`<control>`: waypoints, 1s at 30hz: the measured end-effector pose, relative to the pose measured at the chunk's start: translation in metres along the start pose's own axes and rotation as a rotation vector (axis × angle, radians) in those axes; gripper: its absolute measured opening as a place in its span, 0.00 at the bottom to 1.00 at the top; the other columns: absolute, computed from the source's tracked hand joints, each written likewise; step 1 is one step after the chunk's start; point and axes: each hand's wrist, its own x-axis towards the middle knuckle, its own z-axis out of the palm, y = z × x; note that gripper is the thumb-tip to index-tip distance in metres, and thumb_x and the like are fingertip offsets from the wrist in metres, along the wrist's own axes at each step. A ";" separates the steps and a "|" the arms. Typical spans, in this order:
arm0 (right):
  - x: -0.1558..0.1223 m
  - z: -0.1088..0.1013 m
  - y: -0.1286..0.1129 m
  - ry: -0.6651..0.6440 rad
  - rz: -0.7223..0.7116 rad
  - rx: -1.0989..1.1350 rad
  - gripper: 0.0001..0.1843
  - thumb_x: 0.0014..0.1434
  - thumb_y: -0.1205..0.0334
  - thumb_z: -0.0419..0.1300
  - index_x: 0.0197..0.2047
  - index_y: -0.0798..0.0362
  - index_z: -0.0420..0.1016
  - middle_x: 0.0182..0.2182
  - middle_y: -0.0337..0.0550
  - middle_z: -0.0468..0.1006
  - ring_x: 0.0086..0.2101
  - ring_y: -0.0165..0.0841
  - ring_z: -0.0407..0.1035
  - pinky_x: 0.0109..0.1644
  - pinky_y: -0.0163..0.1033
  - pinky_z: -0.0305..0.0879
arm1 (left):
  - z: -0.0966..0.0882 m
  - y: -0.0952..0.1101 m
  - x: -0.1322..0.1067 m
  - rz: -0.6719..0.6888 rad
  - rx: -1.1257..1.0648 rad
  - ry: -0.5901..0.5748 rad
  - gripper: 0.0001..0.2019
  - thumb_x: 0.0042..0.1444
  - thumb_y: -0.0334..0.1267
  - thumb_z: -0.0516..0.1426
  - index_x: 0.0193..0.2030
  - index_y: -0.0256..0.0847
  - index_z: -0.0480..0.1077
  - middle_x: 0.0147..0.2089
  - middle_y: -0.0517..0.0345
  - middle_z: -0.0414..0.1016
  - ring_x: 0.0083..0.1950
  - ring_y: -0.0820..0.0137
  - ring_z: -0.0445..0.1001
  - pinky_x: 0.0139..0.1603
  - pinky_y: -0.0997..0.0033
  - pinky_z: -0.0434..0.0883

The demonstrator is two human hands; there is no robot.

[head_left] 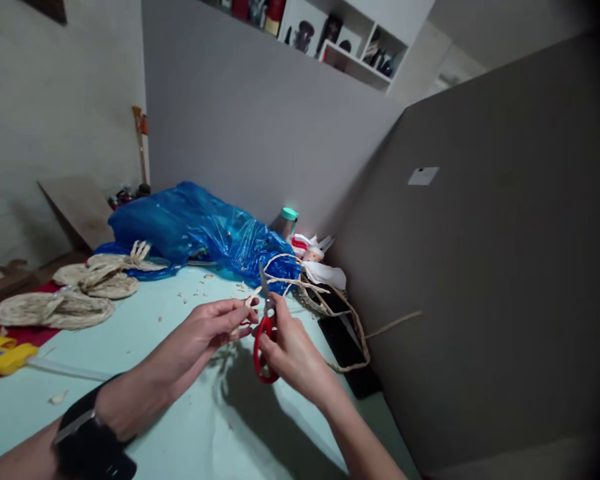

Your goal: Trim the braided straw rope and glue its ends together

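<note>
Fingers (236, 312) of left hand (205, 333) pinched narrow on the near end of straw cord (361, 333), held just above the surface (190, 427). Right hand (293, 350) touching it on the right, closed around scissors (265, 337), fingers through the red handle loops. Blades point up and far, right beside the pinched cord end; cannot tell whether blades are parted. Cord runs from the pinch to the right, loops over a dark object by the grey panel (480, 267), trails off the edge. Black watch (87, 433) on left wrist. Scraps of straw scattered on surface. Far of hands: blue plastic bag (200, 227), bottle (287, 221) with teal cap behind it. Far left: woven coils (75, 300), stacked flat. Near left edge: yellow glue gun (0, 357).
</note>
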 end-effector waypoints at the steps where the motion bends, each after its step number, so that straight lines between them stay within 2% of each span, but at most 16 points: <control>1: -0.002 0.004 -0.007 0.017 -0.024 -0.015 0.32 0.55 0.69 0.60 0.64 0.53 0.65 0.29 0.37 0.77 0.30 0.36 0.71 0.40 0.41 0.69 | 0.003 0.002 -0.007 -0.007 0.002 -0.006 0.07 0.53 0.40 0.69 0.34 0.39 0.81 0.39 0.51 0.82 0.41 0.66 0.78 0.44 0.71 0.76; 4: -0.007 0.023 -0.023 0.079 -0.069 -0.024 0.39 0.59 0.68 0.57 0.72 0.57 0.53 0.35 0.45 0.81 0.35 0.41 0.73 0.46 0.47 0.70 | 0.007 0.002 -0.025 0.011 -0.025 0.050 0.06 0.52 0.40 0.69 0.36 0.42 0.82 0.40 0.54 0.83 0.43 0.67 0.79 0.43 0.74 0.76; 7: -0.014 0.048 -0.029 0.150 -0.064 0.028 0.42 0.63 0.67 0.52 0.76 0.57 0.40 0.38 0.48 0.82 0.35 0.40 0.76 0.44 0.46 0.73 | 0.003 -0.002 -0.039 0.076 -0.084 0.161 0.04 0.50 0.41 0.69 0.32 0.48 0.81 0.39 0.60 0.83 0.48 0.66 0.79 0.47 0.73 0.78; 9: -0.022 0.065 -0.031 0.194 -0.077 0.062 0.43 0.63 0.67 0.52 0.76 0.55 0.37 0.42 0.49 0.82 0.38 0.40 0.78 0.45 0.45 0.74 | 0.000 -0.004 -0.048 0.096 -0.092 0.212 0.07 0.47 0.45 0.70 0.31 0.50 0.80 0.38 0.61 0.84 0.49 0.62 0.80 0.43 0.71 0.80; 12: -0.035 0.081 -0.035 0.093 -0.120 -0.032 0.44 0.63 0.67 0.52 0.76 0.64 0.35 0.48 0.59 0.82 0.46 0.49 0.79 0.49 0.52 0.75 | -0.002 -0.007 -0.062 0.079 -0.014 0.238 0.09 0.39 0.44 0.74 0.27 0.49 0.81 0.35 0.59 0.85 0.45 0.57 0.81 0.35 0.70 0.81; 15: -0.048 0.086 -0.039 0.027 -0.075 -0.155 0.47 0.61 0.68 0.54 0.75 0.71 0.34 0.47 0.66 0.82 0.46 0.56 0.79 0.47 0.58 0.75 | 0.001 -0.009 -0.075 0.111 0.083 0.290 0.09 0.38 0.42 0.74 0.26 0.49 0.81 0.31 0.63 0.84 0.39 0.60 0.82 0.31 0.74 0.79; 18: -0.056 0.088 -0.042 0.022 -0.095 -0.122 0.50 0.59 0.69 0.56 0.76 0.67 0.31 0.48 0.64 0.82 0.46 0.52 0.79 0.47 0.54 0.76 | 0.004 -0.012 -0.084 0.199 0.201 0.373 0.04 0.45 0.41 0.71 0.29 0.52 0.82 0.32 0.68 0.84 0.37 0.66 0.80 0.32 0.78 0.77; 21: -0.057 0.092 -0.040 0.039 -0.091 -0.081 0.51 0.60 0.69 0.55 0.76 0.67 0.28 0.49 0.63 0.82 0.47 0.50 0.79 0.48 0.52 0.76 | 0.002 -0.018 -0.088 0.295 0.371 0.444 0.03 0.50 0.37 0.68 0.32 0.53 0.82 0.36 0.68 0.86 0.39 0.64 0.80 0.34 0.76 0.76; 25: -0.061 0.097 -0.036 0.032 -0.079 -0.054 0.49 0.62 0.66 0.54 0.75 0.71 0.26 0.48 0.65 0.81 0.46 0.53 0.78 0.48 0.58 0.75 | -0.008 -0.031 -0.084 0.483 0.636 0.587 0.09 0.48 0.33 0.67 0.33 0.55 0.82 0.38 0.70 0.86 0.47 0.57 0.81 0.44 0.71 0.75; 27: -0.069 0.098 -0.034 0.032 -0.104 -0.063 0.51 0.61 0.67 0.55 0.76 0.70 0.27 0.52 0.67 0.79 0.51 0.53 0.76 0.52 0.59 0.74 | -0.011 -0.034 -0.081 0.583 0.722 0.623 0.10 0.47 0.33 0.66 0.33 0.56 0.82 0.38 0.70 0.85 0.50 0.55 0.80 0.49 0.69 0.75; 30: -0.082 0.096 -0.033 0.046 -0.158 -0.108 0.48 0.62 0.70 0.54 0.77 0.65 0.30 0.65 0.69 0.66 0.63 0.53 0.65 0.63 0.58 0.67 | -0.010 -0.033 -0.077 0.666 0.777 0.607 0.07 0.50 0.34 0.64 0.31 0.55 0.81 0.37 0.70 0.84 0.48 0.58 0.80 0.52 0.69 0.73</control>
